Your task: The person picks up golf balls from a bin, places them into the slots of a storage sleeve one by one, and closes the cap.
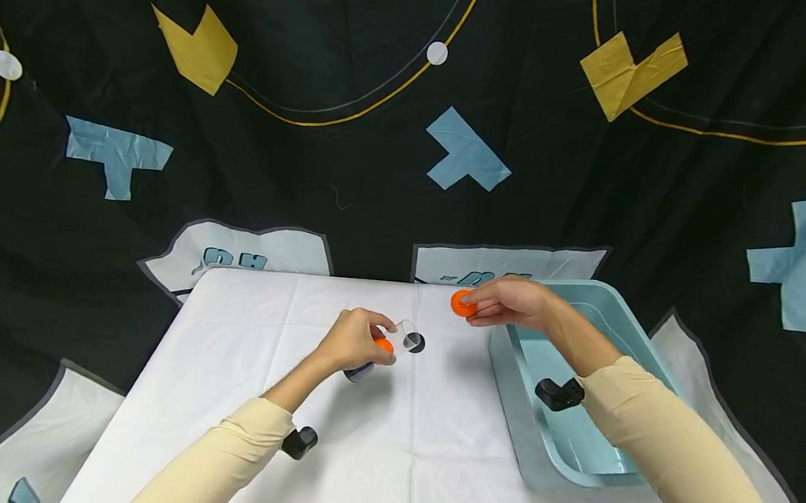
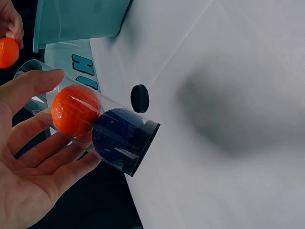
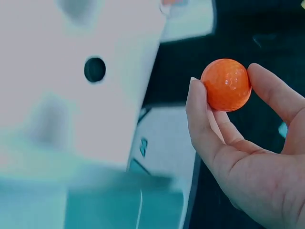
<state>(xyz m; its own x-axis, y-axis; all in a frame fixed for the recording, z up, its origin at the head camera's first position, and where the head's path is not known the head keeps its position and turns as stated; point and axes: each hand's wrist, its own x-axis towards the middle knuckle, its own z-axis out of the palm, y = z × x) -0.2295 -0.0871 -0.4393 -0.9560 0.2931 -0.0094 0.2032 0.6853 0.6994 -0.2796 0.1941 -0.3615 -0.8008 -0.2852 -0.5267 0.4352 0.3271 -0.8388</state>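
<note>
Balls (image 2: 75, 109) in tube (image 2: 148, 140) — tub (image 1: 514, 410) to right

Pinching orange ball (image 3: 226, 85) in R hand (image 3: 252, 157).
Held btwn thumb (image 3: 276, 93) & fingers (image 3: 196, 105); showing blk disc (image 3: 95, 69) on wht tabletop (image 3: 119, 28) well left of them, teal bin (image 3: 100, 210) lower left, dark cloth (image 3: 214, 205) behind.

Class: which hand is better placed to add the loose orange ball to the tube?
Probably the right hand: it pinches the loose ball, and the tube's clear end leans towards it. The left hand is busy holding the tube.
</note>
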